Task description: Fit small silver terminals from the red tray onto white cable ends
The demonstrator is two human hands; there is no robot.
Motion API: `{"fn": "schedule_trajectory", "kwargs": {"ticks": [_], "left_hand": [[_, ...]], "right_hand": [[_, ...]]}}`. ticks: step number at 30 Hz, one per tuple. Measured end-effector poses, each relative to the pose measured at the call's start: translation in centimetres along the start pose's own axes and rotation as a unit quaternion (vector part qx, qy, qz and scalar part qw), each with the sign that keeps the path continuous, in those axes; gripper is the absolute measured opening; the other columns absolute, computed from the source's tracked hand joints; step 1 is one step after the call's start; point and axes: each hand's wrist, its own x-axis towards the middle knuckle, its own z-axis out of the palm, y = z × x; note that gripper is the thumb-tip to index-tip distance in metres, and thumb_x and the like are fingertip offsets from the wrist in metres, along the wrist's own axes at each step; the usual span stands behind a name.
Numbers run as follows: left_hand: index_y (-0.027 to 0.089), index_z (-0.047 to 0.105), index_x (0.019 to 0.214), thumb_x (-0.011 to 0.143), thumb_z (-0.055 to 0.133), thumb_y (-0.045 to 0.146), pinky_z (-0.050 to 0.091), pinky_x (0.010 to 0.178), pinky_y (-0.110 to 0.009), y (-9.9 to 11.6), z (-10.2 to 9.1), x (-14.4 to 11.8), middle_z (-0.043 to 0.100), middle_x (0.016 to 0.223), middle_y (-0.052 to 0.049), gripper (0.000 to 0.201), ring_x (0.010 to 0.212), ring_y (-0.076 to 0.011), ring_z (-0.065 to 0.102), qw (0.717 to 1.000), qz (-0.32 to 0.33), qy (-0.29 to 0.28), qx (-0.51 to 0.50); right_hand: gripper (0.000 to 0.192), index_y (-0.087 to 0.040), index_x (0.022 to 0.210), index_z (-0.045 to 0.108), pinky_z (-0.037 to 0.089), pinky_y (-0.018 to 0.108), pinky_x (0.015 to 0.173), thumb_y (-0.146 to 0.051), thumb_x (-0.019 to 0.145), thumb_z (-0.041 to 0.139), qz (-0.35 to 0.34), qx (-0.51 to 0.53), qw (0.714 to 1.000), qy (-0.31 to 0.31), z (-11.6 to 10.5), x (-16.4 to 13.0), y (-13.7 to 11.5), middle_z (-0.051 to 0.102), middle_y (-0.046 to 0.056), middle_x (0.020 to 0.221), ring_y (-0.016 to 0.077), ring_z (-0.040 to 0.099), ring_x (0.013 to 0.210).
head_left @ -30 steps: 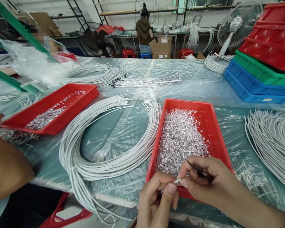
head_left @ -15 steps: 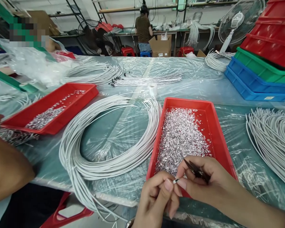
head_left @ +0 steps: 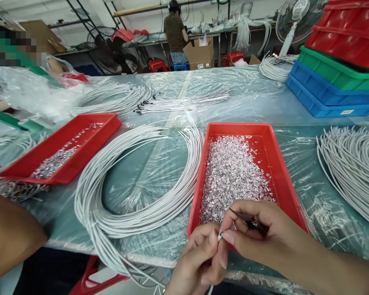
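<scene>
My left hand [head_left: 199, 258] is closed on the end of a white cable [head_left: 220, 237], its tip poking out between thumb and forefinger. A dark spot shows at that tip. Thumb and forefinger of my right hand [head_left: 258, 233] meet at the same tip. A dark, pointed metal tool [head_left: 249, 221], like tweezers or small snips, is tucked in my right fingers; its far end is hidden. Both hands are over the near edge of a red tray [head_left: 284, 180] filled with small shiny metal pieces [head_left: 233, 176].
A big coil of white cable [head_left: 92, 192] lies left of the tray, another bundle [head_left: 353, 164] to the right. A second red tray [head_left: 107, 127] stands beside a co-worker's arm [head_left: 12, 233]. Stacked bins [head_left: 332, 82] rise at back right. A tape roll [head_left: 191, 113] sits behind the coil.
The view has shifted and tilted slightly. Both hands have moved a little to the left, still together at the cable tip, which now points more upward.
</scene>
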Motion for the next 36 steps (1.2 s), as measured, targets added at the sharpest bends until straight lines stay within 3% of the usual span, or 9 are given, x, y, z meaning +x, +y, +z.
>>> {"fn": "schedule_trajectory", "kwargs": {"ticks": [11, 17, 21, 24, 28, 33, 36], "left_hand": [[0.017, 0.028, 0.044, 0.087, 0.06, 0.035, 0.015, 0.025, -0.011, -0.2, -0.5, 0.8, 0.018, 0.026, 0.011, 0.057, 0.019, 0.0007, 0.009, 0.994, -0.033, -0.077, -0.067], [0.018, 0.025, 0.037, 0.086, 0.059, 0.04, 0.011, 0.022, -0.013, -0.3, -0.2, 0.9, 0.017, 0.023, 0.01, 0.063, 0.017, 0.0002, 0.01, 0.996, -0.028, -0.073, -0.046], [0.017, 0.036, 0.042, 0.085, 0.062, 0.039, 0.01, 0.024, -0.014, -0.5, -1.1, 0.4, 0.023, 0.028, 0.011, 0.055, 0.02, 0.0, 0.01, 0.998, -0.02, -0.05, -0.026], [0.015, 0.051, 0.058, 0.085, 0.063, 0.038, 0.008, 0.024, -0.014, -0.6, -2.1, -0.5, 0.026, 0.032, 0.012, 0.037, 0.022, -0.0003, 0.012, 0.999, -0.025, -0.033, -0.003], [0.014, 0.062, 0.075, 0.084, 0.064, 0.038, 0.007, 0.023, -0.013, -0.3, -3.0, -1.5, 0.035, 0.035, 0.011, 0.026, 0.023, -0.0005, 0.015, 0.997, -0.061, -0.036, 0.035], [0.009, 0.067, 0.065, 0.08, 0.071, 0.034, 0.008, 0.023, -0.016, 0.8, -2.3, -1.4, 0.045, 0.039, 0.004, 0.029, 0.025, -0.0014, 0.026, 0.981, -0.155, -0.07, 0.088], [0.01, 0.07, 0.072, 0.083, 0.069, 0.034, 0.014, 0.025, -0.014, 1.4, -1.6, -1.1, 0.048, 0.043, 0.004, 0.026, 0.027, -0.0008, 0.028, 0.979, -0.16, -0.075, 0.103]], "right_hand": [[0.016, -0.015, 0.075, 0.053, 0.024, 0.02, 0.052, -0.01, 0.09, 0.054, 0.028, 0.069, 0.997, -0.036, 0.1, 0.1, -0.4, 0.038, -0.007, 0.063, 0.0076, 0.029, 0.058], [0.021, -0.015, 0.07, 0.051, 0.023, 0.022, 0.052, -0.01, 0.09, 0.055, 0.028, 0.057, 0.997, -0.042, 0.1, 0.0, -0.3, 0.032, -0.007, 0.063, 0.0084, 0.026, 0.058], [0.014, -0.015, 0.077, 0.055, 0.022, 0.021, 0.052, -0.013, 0.091, 0.056, 0.029, 0.068, 0.996, -0.05, 0.0, 0.0, -0.1, 0.032, -0.007, 0.064, 0.0087, 0.026, 0.059], [0.014, -0.016, 0.078, 0.055, 0.022, 0.021, 0.051, -0.014, 0.091, 0.055, 0.029, 0.038, 0.997, -0.067, -0.3, 0.0, -0.4, 0.03, -0.007, 0.062, 0.0087, 0.025, 0.058], [0.011, -0.015, 0.08, 0.057, 0.024, 0.022, 0.052, -0.019, 0.091, 0.058, 0.08, -0.017, 0.989, -0.123, -1.1, -0.1, -0.9, 0.031, -0.007, 0.062, 0.0091, 0.028, 0.059], [0.008, -0.018, 0.085, 0.062, 0.024, 0.021, 0.052, -0.023, 0.091, 0.06, 0.051, -0.053, 0.99, -0.121, -1.4, 0.2, -0.1, 0.034, -0.006, 0.066, 0.009, 0.031, 0.061], [0.012, -0.019, 0.083, 0.061, 0.025, 0.02, 0.053, -0.025, 0.093, 0.058, 0.021, -0.073, 0.993, -0.089, -1.6, 0.5, 0.2, 0.035, -0.006, 0.066, 0.009, 0.032, 0.061]]}}
